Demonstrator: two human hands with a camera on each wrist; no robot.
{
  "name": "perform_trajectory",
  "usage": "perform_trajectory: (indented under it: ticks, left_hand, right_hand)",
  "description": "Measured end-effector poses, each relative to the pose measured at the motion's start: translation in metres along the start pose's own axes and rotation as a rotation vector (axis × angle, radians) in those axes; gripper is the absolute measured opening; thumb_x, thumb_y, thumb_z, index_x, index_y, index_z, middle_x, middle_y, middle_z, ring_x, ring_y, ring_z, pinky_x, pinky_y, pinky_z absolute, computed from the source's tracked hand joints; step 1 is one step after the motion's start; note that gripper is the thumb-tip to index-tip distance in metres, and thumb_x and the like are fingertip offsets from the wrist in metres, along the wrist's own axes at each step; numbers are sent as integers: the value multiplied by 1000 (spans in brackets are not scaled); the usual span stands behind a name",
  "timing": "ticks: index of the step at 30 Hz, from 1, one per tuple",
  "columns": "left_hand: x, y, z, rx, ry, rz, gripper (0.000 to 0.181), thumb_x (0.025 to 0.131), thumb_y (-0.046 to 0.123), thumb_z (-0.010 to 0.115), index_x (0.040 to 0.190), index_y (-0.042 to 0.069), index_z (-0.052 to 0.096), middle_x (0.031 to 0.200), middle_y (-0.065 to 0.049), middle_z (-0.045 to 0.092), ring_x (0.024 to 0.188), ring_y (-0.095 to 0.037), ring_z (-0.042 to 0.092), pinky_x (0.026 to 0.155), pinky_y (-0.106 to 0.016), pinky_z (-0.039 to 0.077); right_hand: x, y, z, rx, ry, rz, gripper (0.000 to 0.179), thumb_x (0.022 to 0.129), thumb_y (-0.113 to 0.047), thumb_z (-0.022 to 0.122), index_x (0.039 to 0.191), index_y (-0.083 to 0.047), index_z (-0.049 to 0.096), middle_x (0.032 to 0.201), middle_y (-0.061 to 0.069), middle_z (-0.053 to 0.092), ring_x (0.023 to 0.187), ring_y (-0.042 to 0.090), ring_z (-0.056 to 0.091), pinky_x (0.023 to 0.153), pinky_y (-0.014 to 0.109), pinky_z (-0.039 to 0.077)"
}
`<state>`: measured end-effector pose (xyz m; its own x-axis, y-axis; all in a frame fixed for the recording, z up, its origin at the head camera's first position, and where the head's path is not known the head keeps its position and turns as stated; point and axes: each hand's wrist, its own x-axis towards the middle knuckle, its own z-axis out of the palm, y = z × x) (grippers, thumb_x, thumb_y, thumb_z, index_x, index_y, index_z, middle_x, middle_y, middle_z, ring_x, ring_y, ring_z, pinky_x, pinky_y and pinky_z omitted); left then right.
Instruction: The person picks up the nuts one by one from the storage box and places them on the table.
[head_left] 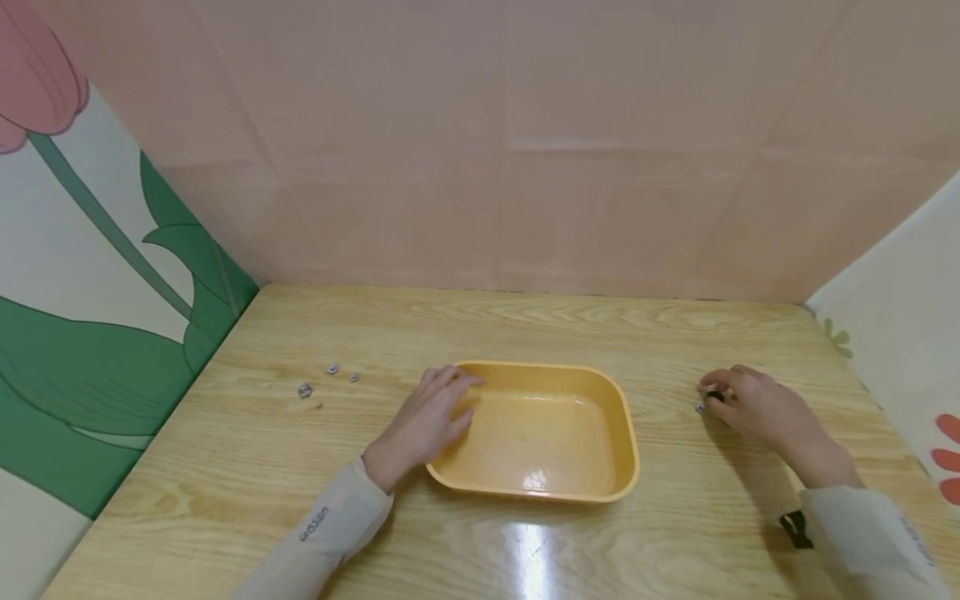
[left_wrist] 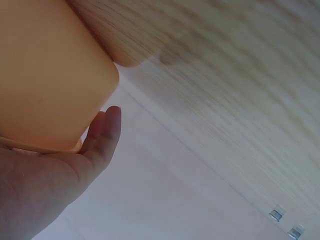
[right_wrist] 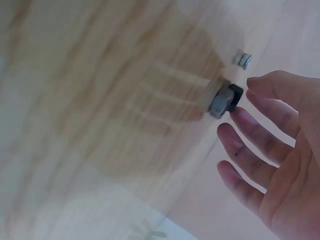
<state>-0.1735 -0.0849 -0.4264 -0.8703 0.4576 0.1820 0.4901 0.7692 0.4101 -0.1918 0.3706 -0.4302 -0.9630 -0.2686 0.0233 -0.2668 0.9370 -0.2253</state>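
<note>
My left hand point(head_left: 423, 425) rests over the left rim of a yellow plastic basin point(head_left: 525, 492), its thumb and a finger reaching inside. In the left wrist view the fingers point(left_wrist: 107, 135) bend loosely past the basin's corner. Over the table's right side, my right hand point(head_left: 765, 412) reaches down with fingers spread and slightly bent. Close to its fingertips stand a metal hex nut point(right_wrist: 220, 103) and a black piece point(right_wrist: 235, 96) beside it. The thumb and fingers do not close round either; whether they touch the black piece I cannot tell. A smaller nut point(right_wrist: 243, 59) lies just beyond the thumb.
Several metal nuts point(head_left: 304, 390) of different sizes lie left of the basin on the wood-grain table point(head_left: 570, 550). Behind it rises a pink wall covering point(head_left: 495, 183), with printed panels point(head_left: 45, 358) at either side. A black strap point(head_left: 796, 530) shows by the right sleeve.
</note>
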Motion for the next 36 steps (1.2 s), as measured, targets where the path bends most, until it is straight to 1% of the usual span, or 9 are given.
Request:
perform_trajectory:
  ticks: [5, 13, 15, 17, 21, 26, 29, 32, 36]
  left_hand:
    - [1, 0, 0, 1, 9, 12, 41, 94, 15, 66, 134, 12, 58, 128, -8, 59, 121, -30, 51, 102, -45, 47]
    - [1, 3, 0, 24, 6, 7, 42, 94, 16, 66, 135, 12, 58, 129, -7, 60, 120, -29, 52, 104, -44, 45]
    - [1, 3, 0, 33, 13, 10, 41, 94, 17, 67, 134, 12, 58, 129, -7, 60, 120, -29, 52, 104, -45, 45]
    - [1, 3, 0, 43, 23, 17, 41, 94, 17, 67, 134, 12, 59, 129, -7, 61, 120, -29, 53, 103, -46, 44]
    - [1, 3, 0, 69, 37, 23, 39, 94, 17, 66, 133, 12, 60, 129, -6, 61, 120, -30, 53, 103, -48, 43]
    - [0, 4, -1, 87, 33, 26, 39, 96, 19, 64, 134, 12, 59, 131, -6, 61, 124, -31, 52, 107, -50, 40]
    - [-1, 4, -1, 116, 39, 42, 39, 96, 20, 63, 134, 12, 58, 131, -6, 61, 125, -30, 51, 107, -52, 38]
    - [0, 4, -1, 160, 63, 71, 38, 96, 21, 63, 132, 12, 60, 130, -6, 62, 125, -29, 51, 107, -52, 37]
    - [1, 5, -3, 195, 91, 101, 35, 99, 28, 59, 130, 13, 62, 128, -5, 63, 125, -27, 52, 108, -53, 37]
  right_hand:
    - [3, -14, -5, -40, 67, -29, 33, 90, -22, 69, 116, -1, 67, 103, 21, 67, 80, 32, 66, 67, 51, 54]
    - [5, -36, -11, -53, 128, -91, 29, 90, -18, 70, 115, -3, 68, 102, 20, 68, 78, 31, 68, 65, 49, 55]
    - [6, -41, -11, -55, 153, -116, 28, 89, -17, 72, 113, -4, 69, 100, 17, 68, 75, 29, 67, 63, 48, 55]
    - [6, -46, -11, -52, 195, -153, 26, 87, -15, 74, 111, -5, 70, 97, 15, 69, 73, 28, 66, 62, 46, 54]
    - [8, -55, -10, -31, 256, -200, 25, 85, -15, 75, 108, -7, 71, 96, 12, 70, 77, 28, 67, 61, 46, 53]
    - [9, -66, -9, 12, 269, -180, 24, 91, -24, 71, 109, -7, 71, 102, 15, 70, 86, 34, 68, 68, 51, 55]
    - [10, -73, -9, 24, 279, -172, 27, 93, -28, 69, 109, -7, 71, 106, 16, 70, 89, 37, 68, 74, 54, 55]
    - [13, -79, -9, 29, 306, -193, 27, 93, -28, 69, 109, -6, 71, 109, 18, 70, 93, 39, 68, 78, 57, 54]
    - [19, -83, -10, 29, 366, -245, 27, 91, -25, 72, 107, -4, 70, 109, 20, 70, 93, 41, 67, 79, 57, 54]
